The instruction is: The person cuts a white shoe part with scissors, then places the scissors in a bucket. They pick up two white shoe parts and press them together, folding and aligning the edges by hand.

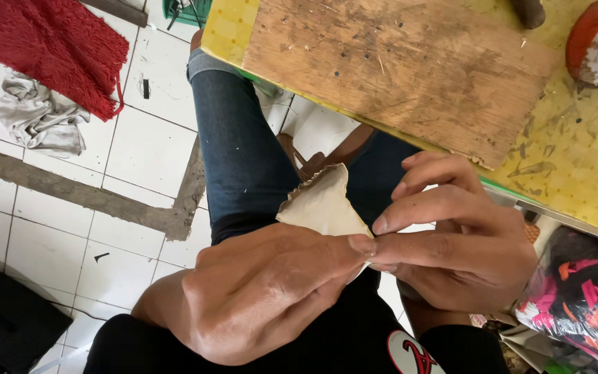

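Left hand (pixel 264 291) and right hand (pixel 451 242) both pinch a cream, triangular piece of thin leather-like sheet (pixel 323 204), held over the lap below the surface (pixel 576 166). Judged best practice: keep thumb and fingertips close together at the edge for control. The sheet is matte and stiff, with a ragged brown upper edge; the board (pixel 403 69) is scuffed, pitted wood.
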